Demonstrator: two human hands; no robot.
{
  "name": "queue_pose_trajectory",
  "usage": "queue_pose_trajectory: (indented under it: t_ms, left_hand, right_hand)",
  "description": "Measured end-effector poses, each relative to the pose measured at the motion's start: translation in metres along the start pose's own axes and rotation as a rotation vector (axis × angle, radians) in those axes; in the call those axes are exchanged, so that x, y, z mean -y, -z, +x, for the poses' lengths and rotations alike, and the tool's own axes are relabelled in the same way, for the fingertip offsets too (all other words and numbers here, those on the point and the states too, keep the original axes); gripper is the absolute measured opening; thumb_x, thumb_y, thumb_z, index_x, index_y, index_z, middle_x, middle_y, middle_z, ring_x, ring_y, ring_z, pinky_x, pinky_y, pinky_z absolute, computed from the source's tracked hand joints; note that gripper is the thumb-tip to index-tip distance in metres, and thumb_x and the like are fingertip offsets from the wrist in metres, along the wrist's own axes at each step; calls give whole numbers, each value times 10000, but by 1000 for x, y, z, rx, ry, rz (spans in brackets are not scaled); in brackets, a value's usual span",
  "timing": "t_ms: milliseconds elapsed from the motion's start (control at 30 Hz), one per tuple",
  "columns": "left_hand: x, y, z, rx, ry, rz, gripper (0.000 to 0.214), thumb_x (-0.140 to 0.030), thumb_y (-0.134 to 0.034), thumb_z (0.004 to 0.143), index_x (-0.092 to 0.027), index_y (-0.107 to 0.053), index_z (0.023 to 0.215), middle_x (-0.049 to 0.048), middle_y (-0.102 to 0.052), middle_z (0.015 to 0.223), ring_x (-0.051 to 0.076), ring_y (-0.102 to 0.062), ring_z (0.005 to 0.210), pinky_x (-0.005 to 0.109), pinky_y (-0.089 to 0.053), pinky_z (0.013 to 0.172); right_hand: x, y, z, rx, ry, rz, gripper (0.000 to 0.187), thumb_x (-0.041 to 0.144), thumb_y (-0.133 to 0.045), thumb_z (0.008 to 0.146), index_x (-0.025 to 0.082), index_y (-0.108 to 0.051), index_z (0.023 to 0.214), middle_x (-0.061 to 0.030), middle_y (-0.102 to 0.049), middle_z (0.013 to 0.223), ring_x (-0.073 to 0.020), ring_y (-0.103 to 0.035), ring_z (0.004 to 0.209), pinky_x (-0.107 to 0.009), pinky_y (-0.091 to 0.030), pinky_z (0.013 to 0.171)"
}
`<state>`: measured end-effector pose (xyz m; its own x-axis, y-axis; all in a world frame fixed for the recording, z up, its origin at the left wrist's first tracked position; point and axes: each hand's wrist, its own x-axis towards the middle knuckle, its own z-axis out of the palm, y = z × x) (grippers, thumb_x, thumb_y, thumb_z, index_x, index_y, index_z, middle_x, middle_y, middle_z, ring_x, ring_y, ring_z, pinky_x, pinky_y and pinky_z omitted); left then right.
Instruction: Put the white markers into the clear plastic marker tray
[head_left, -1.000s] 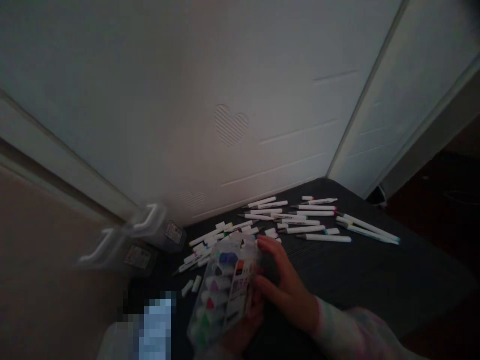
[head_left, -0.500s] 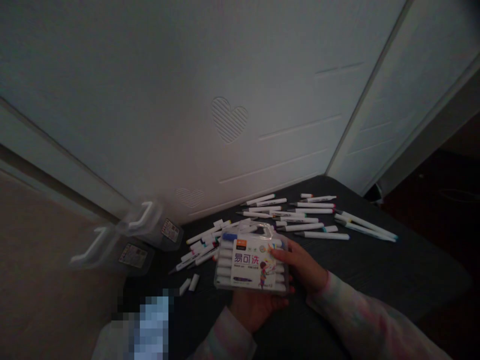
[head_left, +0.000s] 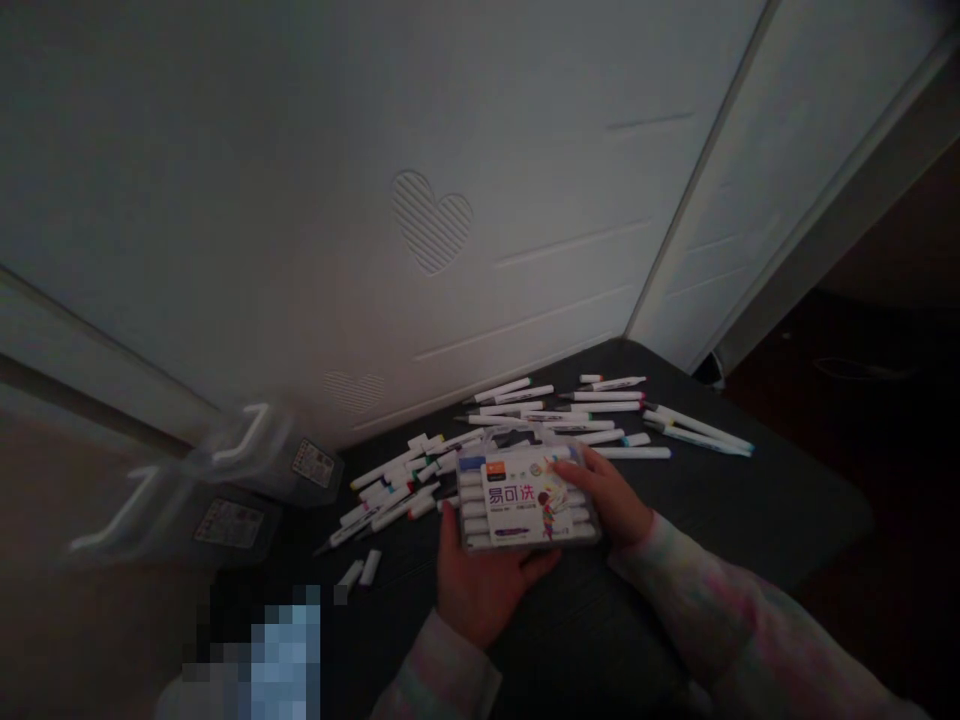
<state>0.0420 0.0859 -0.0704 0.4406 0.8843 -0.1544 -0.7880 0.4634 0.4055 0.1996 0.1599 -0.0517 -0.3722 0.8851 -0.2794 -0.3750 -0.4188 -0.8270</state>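
Between both hands is a clear plastic marker case (head_left: 517,500) with a printed white label and a carry handle at its top. White markers show through its front, one with a blue end. My left hand (head_left: 480,585) grips the case from below and along its left side, thumb up the edge. My right hand (head_left: 611,495) holds the right side, its thumb lying on the front. Beyond the case, loose white markers (head_left: 390,470) with coloured ends lie scattered on the dark tabletop (head_left: 720,500). Two white caps (head_left: 370,568) rest to the left of my left hand.
Two clear plastic boxes with white handles stand at the left, a nearer box (head_left: 225,525) and a farther box (head_left: 311,465). A white panel (head_left: 525,330) with embossed hearts rises behind the table. A pixelated blue patch (head_left: 285,650) covers something at lower left.
The view has shifted slightly. My left hand has moved from beneath the case to its lower left, its thumb now along the left edge. My right hand still holds the right side.
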Motion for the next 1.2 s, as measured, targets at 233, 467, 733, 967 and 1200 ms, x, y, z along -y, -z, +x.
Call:
queue_pose_trajectory:
  t_ms: [233,467,733,967,1200]
  left_hand:
    - [5,-3,-5,-32,-124,-27,407,-375,-431,781,-247,-495,1162,50,-559,1190,250,-445,1158,456,-268,990]
    - [7,-9,-7,-44,-137,-18,554,-302,-449,721,-219,-374,1264,68,-573,1165,246,-493,1112,454,-343,958]
    - [7,-9,-6,-58,-127,45,578,-334,-463,700,-234,-363,1260,63,-540,1207,263,-468,1139,463,-357,957]
    - [6,-9,-5,15,-123,-82,614,-265,-452,724,-222,-300,1317,61,-546,1211,268,-452,1151,478,-297,990]
    - [6,-8,-5,39,-122,-118,633,-255,-455,736,-233,-268,1340,61,-509,1258,285,-418,1181,483,-292,981]
  right_hand:
    - [-3,-1,-1,-36,113,-39,328,405,-661,636,193,-572,870,-12,-675,785,-188,-635,703,-335,-493,679]
    - [-4,0,-7,-18,180,-51,308,424,-620,668,221,-549,889,7,-656,810,-191,-629,766,-343,-489,727]
    - [-3,-1,-11,-3,187,-43,276,409,-568,727,228,-543,934,1,-651,820,-186,-630,785,-342,-493,729]
    - [-5,-1,-9,-11,176,-10,260,417,-559,738,232,-571,920,-6,-658,821,-201,-635,763,-363,-508,705]
    - [-4,-1,-9,-66,162,-27,269,437,-611,684,254,-589,880,-3,-665,795,-233,-631,810,-387,-519,688]
